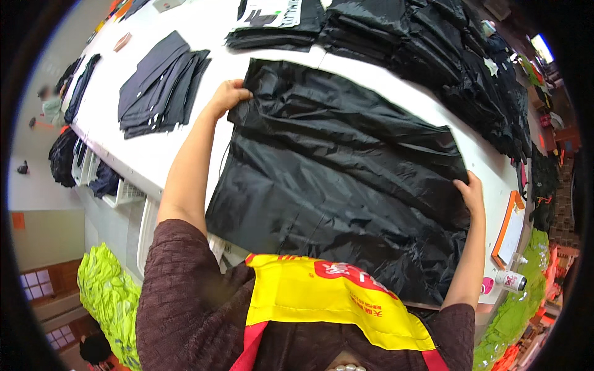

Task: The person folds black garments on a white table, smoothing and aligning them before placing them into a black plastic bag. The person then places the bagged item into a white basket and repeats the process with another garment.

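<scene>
Black shiny fabric piece [346, 179] lies spread on the white bench [154, 154], near edge draping toward the person's yellow apron [322, 297]. Left hand [228, 96] is closed on the fabric's far left corner, fingers curled over the edge; right hand [471, 193] pinches the right edge, fingers tucked under the cloth, thumb on top. I judge the step to be spreading or squaring the piece: to do it well, I'd keep both grips at the edges, pull evenly outward so the wrinkles across the middle flatten, and line the far edge up with the bench seam. The cloth looks slippery, so a light, steady tension should serve better than a tug. Further along the bench: a fanned stack of dark cut panels [161, 83] at left, heaped black garments [445, 55] at right, an orange clipboard [508, 229] and a small bottle [511, 280] by the right edge. Lime-green fabric bundles [108, 297] sit on the floor.
</scene>
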### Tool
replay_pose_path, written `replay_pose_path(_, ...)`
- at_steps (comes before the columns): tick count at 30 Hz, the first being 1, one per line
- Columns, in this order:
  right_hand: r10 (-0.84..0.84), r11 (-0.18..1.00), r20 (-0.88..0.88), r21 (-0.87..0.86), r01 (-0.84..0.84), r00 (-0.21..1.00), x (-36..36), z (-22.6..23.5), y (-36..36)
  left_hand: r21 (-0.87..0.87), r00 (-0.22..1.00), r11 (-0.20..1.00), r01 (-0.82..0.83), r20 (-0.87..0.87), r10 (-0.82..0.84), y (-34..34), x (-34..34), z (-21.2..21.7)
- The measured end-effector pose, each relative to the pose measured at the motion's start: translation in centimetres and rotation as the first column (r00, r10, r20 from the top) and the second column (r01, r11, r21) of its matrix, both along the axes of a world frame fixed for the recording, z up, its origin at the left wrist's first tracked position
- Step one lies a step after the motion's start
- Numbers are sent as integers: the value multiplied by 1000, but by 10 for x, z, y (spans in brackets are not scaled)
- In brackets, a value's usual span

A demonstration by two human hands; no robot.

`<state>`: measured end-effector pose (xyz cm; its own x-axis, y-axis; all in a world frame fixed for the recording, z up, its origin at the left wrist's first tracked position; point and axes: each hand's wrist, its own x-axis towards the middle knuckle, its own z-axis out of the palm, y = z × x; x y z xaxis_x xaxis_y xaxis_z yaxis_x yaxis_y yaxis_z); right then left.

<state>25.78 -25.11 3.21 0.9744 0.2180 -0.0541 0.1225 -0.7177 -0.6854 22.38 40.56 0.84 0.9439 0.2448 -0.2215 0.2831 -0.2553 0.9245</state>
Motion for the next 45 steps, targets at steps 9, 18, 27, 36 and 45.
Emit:
replay_pose_path(9, 383, 889, 608, -448, -98, 695, -227, 2, -3, 582, 646, 783, -219, 688, -331, 0, -216, -17)
replay_pose_path(18, 420, 816, 4, -440, -375, 908, -275, 10, 52, 747, 899, 662, 63, 245, -363, -13, -277, -37)
replay_pose_path(27, 520, 762, 196, -547, -348, 831, -289, -60, 77, 284, 986, 954, -93, -104, 127, 24, -286, -64)
replay_pose_path(36, 434, 860, 36, -315, -402, 900, -226, -52, 64, 392, 970, 891, -231, 26, 240, -42, -256, -81)
replay_pose_path(45, -878, 418, 109, -301, 857, 466, -157, -60, -173, 322, 940, 899, -297, -66, 334, -12, -253, -117)
